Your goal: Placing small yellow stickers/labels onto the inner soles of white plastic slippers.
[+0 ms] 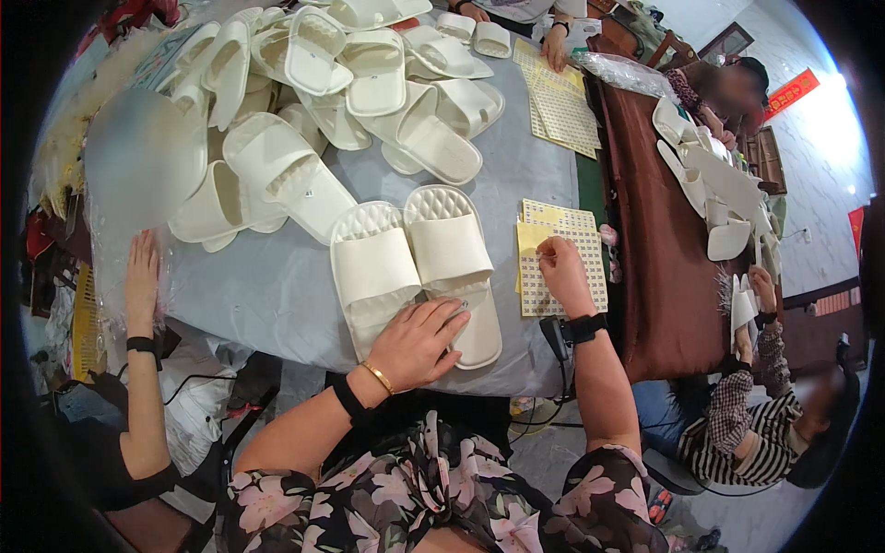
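Observation:
A pair of white slippers [450, 253] with quilted insoles lies side by side in front of me, toes toward me. My left hand [415, 341] rests across their toe ends, its fingers stretched out and touching both. To the right, yellow sheets of small white printed labels [576, 230] lie on the table. Over the left part of these sheets is my right hand [564, 274], fingers curled together in a pinch. Whatever sits between those fingertips is too small to make out.
A heap of white slippers [373, 74] covers the far left of the grey table [267, 286]. More label sheets [560, 101] lie at the far right. Another person's hand [141, 276] rests at the left edge. Co-workers handle slippers at a brown-covered table [664, 267] on the right.

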Motion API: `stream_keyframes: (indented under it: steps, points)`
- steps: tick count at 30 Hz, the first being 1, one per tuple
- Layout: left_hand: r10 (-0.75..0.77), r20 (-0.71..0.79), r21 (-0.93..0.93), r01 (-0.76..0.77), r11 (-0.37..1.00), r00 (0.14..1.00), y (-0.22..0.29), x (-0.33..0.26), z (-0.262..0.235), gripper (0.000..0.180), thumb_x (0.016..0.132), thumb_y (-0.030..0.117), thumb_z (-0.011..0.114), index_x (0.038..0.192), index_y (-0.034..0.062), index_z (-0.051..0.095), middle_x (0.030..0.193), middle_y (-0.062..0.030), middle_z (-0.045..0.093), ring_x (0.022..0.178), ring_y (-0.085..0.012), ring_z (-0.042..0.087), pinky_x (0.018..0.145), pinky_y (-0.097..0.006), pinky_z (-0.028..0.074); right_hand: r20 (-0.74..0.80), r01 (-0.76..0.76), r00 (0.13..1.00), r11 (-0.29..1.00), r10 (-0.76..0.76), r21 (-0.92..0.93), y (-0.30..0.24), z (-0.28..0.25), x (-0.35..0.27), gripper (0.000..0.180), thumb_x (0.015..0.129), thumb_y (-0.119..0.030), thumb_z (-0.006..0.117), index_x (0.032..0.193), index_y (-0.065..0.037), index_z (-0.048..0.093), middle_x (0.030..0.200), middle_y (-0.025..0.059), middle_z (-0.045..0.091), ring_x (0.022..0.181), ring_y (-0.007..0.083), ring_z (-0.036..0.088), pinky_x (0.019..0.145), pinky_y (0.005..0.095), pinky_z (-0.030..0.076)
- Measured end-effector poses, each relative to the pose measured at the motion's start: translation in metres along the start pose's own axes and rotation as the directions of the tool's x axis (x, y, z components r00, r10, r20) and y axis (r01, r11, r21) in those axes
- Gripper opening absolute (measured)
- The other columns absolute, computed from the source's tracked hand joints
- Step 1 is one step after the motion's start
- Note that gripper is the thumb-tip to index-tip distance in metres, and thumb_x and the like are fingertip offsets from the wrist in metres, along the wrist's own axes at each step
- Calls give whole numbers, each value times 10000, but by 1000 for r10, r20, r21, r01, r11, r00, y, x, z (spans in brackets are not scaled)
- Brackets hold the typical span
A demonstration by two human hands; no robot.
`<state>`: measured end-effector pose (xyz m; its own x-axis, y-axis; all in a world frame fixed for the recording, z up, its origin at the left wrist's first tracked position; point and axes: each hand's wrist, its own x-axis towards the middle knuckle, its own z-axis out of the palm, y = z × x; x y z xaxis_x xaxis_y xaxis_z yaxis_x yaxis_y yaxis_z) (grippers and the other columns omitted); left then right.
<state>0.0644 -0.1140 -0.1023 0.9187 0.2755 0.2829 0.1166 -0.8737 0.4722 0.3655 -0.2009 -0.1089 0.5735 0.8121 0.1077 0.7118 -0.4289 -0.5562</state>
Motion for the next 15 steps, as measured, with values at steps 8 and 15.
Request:
stream_keyframes:
  steps: [8,15]
  points:
    - [40,-54,-115,-46,992,998,-7,-5,26,564,837,276,643,1300,-12,501,1334,-163,491,1239,-321,474,1038,-434,399,12,137,991,989,-137,-54,60,11,2,149,818,29,592,962,5,566,897,124,573,828,245,567,779,347,466]
    - [35,-57,-89,-40,995,998,-2,-6,30,568,844,319,617,1302,3,503,1353,-159,476,1276,-309,441,1063,-448,359,14,106,994,990,-108,90,74,7,5,163,825,63,587,979,20,553,891,144,557,835,268,566,774,352,472]
